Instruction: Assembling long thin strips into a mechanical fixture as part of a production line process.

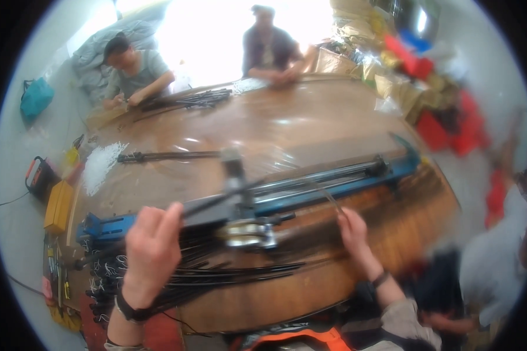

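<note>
My left hand (154, 248) is closed round a slim black rod (222, 199) that slants up to the right across the bench fixture. Farther right, my right hand (354, 234) pinches a thin, dull-coloured strip or rod (328, 194); motion smears it, and I cannot tell whether it joins the black rod. Between my hands stands the fixture's metal clamp with an upright lever (246, 225). Its blue base (334, 196) with shiny rails runs across the table. Below the clamp lies a bundle of black rods (240, 274), some ends tied with white string at the left.
White small pieces (102, 167) lie heaped at the left, beside a yellow box (58, 206). More rods (199, 100) lie at the far side, where two people sit. Another person (492, 257) is close on my right. Red bundles (457, 126) are piled beyond the table (310, 114).
</note>
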Motion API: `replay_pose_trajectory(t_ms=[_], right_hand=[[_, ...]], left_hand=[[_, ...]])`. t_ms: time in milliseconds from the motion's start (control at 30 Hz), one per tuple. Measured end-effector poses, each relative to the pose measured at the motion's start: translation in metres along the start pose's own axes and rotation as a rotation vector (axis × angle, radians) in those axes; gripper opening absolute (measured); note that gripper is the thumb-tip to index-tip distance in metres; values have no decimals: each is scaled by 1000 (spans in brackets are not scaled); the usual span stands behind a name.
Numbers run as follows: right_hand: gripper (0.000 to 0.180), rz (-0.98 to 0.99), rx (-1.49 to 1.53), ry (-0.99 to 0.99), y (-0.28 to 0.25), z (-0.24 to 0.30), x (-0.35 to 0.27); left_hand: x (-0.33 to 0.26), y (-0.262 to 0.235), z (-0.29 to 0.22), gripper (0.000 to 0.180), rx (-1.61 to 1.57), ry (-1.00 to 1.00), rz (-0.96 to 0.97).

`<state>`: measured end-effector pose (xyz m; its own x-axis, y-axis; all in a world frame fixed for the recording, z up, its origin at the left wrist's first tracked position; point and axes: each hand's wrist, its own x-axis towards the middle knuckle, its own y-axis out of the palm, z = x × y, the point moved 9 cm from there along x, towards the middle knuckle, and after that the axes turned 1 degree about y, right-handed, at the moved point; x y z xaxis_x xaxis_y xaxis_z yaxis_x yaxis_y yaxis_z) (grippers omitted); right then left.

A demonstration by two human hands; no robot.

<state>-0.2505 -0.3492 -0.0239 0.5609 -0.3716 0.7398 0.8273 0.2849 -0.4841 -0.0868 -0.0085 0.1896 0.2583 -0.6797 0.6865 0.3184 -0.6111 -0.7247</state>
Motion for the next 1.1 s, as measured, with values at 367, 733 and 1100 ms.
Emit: replay_pose_trajectory(t_ms=[367,733,1100], right_hand=[[14,415,694,-175,175,156,150],[15,660,576,-192,229,173,144],[7,349,12,-518,189,163,133]], left_hand=[[-52,-38,78,31,44,-267,-28],[-93,-13,110,29,-43,-421,45],[-110,-6,139,28,32,-410,130]])
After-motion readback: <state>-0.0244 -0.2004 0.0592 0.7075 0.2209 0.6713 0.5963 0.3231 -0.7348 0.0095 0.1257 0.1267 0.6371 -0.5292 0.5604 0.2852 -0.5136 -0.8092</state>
